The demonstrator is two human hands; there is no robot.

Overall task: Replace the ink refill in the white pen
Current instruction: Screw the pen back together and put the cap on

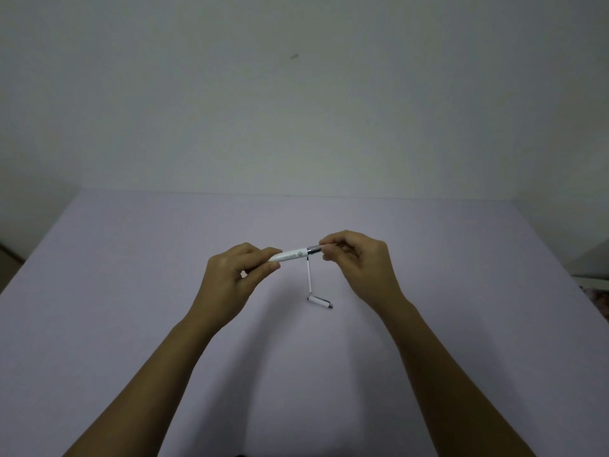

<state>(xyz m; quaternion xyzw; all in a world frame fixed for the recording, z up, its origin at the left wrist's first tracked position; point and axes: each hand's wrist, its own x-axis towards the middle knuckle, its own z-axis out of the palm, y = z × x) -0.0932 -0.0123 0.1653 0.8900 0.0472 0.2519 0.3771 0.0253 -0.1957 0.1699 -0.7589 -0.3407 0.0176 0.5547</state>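
Much of the pen (pixel 294 255) is hidden: its left tip sits behind the thumb and forefinger of the left hand (pixel 230 285), and whatever continues past the silver ring at its right end is covered by the fingertips of the right hand (pixel 357 263). Both hands are closed in a pinch on the pen, which they hold level in the air above the middle of the table (pixel 131 291), the left gripping the tapered white end and the right gripping at the metal band; how much of the right-hand part is pen and how much is something thinner cannot be told. The barrel is smooth white plastic, round and tapering to the left, with a small grey printed mark that is too fine to read. Below it a refill (pixel 309 275) lies on the table, a thin white straight tube running toward the viewer, its far end dark and partly masked by the pen above. At its near end, touching or nearly so, lies a short white cap (pixel 319 301), a stubby cylinder with a dark grey tip pointing right. The table is a flat matte lilac surface, its near corners cut off by the frame. Both forearms are bare and run out of view at the bottom edge.
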